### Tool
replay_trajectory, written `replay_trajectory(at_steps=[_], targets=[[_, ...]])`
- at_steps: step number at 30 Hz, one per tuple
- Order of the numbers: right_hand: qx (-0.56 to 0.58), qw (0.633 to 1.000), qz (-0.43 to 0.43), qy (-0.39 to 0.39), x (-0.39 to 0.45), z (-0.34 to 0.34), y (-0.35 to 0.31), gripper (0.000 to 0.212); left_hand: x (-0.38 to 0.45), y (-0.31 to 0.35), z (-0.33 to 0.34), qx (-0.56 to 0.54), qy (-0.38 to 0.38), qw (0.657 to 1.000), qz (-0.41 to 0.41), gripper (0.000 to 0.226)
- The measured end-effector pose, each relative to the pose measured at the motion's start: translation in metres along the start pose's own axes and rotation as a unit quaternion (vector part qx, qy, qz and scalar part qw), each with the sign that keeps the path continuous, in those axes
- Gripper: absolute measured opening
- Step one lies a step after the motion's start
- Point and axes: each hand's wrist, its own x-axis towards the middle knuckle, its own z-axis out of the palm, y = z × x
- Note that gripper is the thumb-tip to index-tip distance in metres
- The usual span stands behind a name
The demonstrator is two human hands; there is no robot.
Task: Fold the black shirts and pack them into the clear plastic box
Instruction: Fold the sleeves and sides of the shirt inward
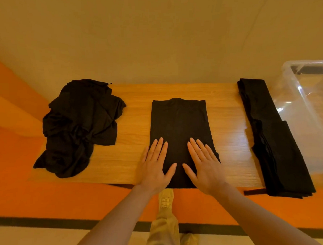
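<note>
Table (129, 169): we saw a wooden top running left to right, with a wall along its far edge and orange floor beyond its left end and before its near edge.
Clear plastic box (305, 117): it stood at the table's right end, open on top; we could make out something dark at its far end but could not tell what it was.
Folded shirts (274, 138): we saw black shirts folded into a long band along the table's right side, just beside the box, reaching from near the far edge to slightly over the near edge.
Unfolded pile (79, 126): crumpled black shirts lay heaped at the table's left end, well apart from the centre shirt.
Centre shirt (179, 130): we saw it folded into a narrow upright rectangle in the middle of the table, collar toward the far edge, lower end at the near edge.
Right hand (203, 165): it lay flat, fingers straight and slightly spread, pressing the shirt's lower right part and gripping nothing.
Left hand (155, 164): it lay flat too, fingers straight, across the shirt's lower left border, partly on cloth and partly on wood, holding nothing.
Shoes (165, 198): we saw pale shoes and trouser legs below the near edge.
</note>
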Motion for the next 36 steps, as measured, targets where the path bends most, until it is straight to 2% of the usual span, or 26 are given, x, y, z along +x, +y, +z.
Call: replay_trajectory(at_steps=[6, 9, 12, 16, 20, 23, 29, 36], targets=[[0.004, 0.997, 0.072, -0.006, -0.014, -0.008, 0.020, 0.080, -0.004, -0.015, -0.014, 0.032, -0.037, 0.999, 0.002, 0.077], [0.006, 0.997, 0.077, -0.024, -0.017, -0.011, 0.023, 0.081, -0.004, -0.013, -0.014, 0.040, -0.050, 0.998, -0.006, 0.078], [-0.026, 0.997, 0.076, -0.006, -0.009, -0.015, 0.017, 0.079, 0.000, -0.013, -0.017, 0.004, -0.022, 1.000, -0.013, 0.075], [-0.003, 0.999, 0.033, 0.028, 0.041, -0.026, -0.004, 0.068, 0.042, -0.009, -0.028, -0.086, 0.060, 0.994, -0.009, 0.063], [0.006, 0.999, 0.043, 0.002, 0.111, -0.019, -0.009, 0.061, 0.107, -0.001, -0.025, -0.099, 0.008, 0.995, 0.006, 0.062], [0.000, 0.999, 0.047, -0.016, 0.136, -0.008, 0.001, 0.061, 0.140, -0.003, -0.019, -0.070, -0.014, 0.997, 0.031, 0.064], [-0.014, 0.995, 0.102, -0.017, 0.157, -0.015, 0.040, 0.074, 0.170, -0.026, -0.016, 0.003, -0.030, 0.999, 0.019, 0.070], [-0.022, 0.989, 0.143, -0.022, 0.163, -0.021, 0.059, 0.075, 0.189, -0.039, -0.026, 0.027, -0.062, 0.998, -0.007, 0.079]])
